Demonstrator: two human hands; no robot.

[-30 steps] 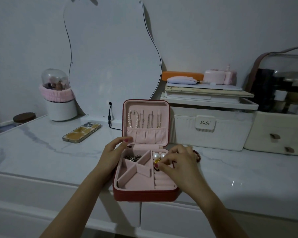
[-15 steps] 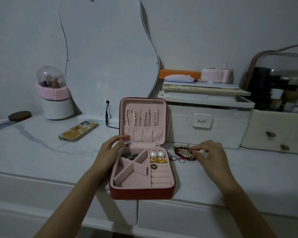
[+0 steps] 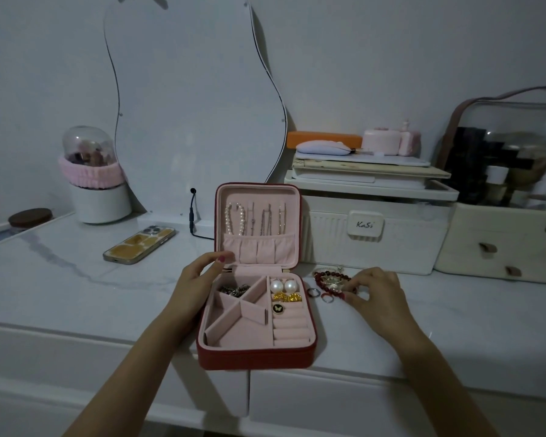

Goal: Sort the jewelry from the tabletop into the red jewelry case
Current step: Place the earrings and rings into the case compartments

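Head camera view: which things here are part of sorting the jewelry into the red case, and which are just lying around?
Part of the job:
red jewelry case, open
red bead bracelet on the tabletop
two loose rings beside the case
left hand at the case's edge
right hand at the bracelet pile

Just lying about:
phone
white organizer box
mirror
brush holder
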